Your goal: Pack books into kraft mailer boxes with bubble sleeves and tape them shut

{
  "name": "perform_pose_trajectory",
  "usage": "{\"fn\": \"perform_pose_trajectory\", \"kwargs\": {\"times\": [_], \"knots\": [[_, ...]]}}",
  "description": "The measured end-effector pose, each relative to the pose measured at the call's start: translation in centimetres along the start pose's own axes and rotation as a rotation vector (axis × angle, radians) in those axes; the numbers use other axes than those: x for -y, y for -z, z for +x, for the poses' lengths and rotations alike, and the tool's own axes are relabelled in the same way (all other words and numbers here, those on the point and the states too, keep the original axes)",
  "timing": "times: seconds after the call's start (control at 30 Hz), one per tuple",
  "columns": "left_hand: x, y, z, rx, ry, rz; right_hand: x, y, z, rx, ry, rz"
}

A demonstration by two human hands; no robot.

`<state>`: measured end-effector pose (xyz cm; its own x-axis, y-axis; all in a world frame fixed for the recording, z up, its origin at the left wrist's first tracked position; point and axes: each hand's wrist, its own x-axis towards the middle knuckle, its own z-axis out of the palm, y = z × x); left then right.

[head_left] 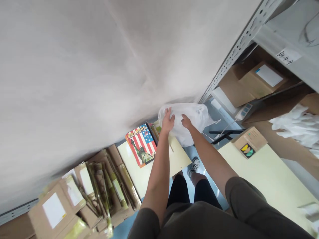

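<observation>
Both my arms reach forward to a white plastic bag (pixel 193 118) held over the edge of a pale yellow table (pixel 139 172). My left hand (pixel 168 120) grips the bag's left side, fingers curled onto the plastic. My right hand (pixel 186 121) pinches the bag near its middle. A book with a flag and statue cover (pixel 141 144) lies on the table just left of my left hand. What the bag contains is hidden.
A large white sheet (pixel 87 73) fills the upper left. Stacked cardboard parcels (pixel 82 196) lie at lower left. A metal shelf (pixel 239 43) with boxes (pixel 261 79) stands on the right. A second pale table (pixel 269 176) carries a small box (pixel 249 142). White plastic bags (pixel 296 127) lie at far right.
</observation>
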<state>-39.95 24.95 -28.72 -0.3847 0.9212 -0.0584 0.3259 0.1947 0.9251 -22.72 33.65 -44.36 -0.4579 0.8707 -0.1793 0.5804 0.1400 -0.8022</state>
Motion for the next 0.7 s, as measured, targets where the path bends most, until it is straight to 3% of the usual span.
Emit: {"fn": "perform_pose_trajectory", "kwargs": {"times": [0.1, 0.23, 0.4, 0.53, 0.7], "knots": [[-1.3, 1.1, 0.5, 0.002, -0.015, 0.005, 1.7, 1.1, -1.7, -0.011, -0.058, 0.087], [-2.9, 2.3, -0.6, -0.037, 0.076, -0.016, 4.2, 3.7, -7.6, 0.008, -0.025, 0.182], [-5.3, 1.2, -3.8, 0.041, 0.189, 0.031, 8.8, 7.0, -14.4, -0.025, -0.036, 0.346], [-6.9, 0.3, -5.1, 0.114, 0.157, 0.163, 14.2, 10.6, -14.8, -0.062, -0.037, 0.454], [-7.6, 2.3, -4.3, 0.18, 0.102, 0.238, 21.7, 16.1, -15.3, -0.108, 0.064, 0.513]]}}
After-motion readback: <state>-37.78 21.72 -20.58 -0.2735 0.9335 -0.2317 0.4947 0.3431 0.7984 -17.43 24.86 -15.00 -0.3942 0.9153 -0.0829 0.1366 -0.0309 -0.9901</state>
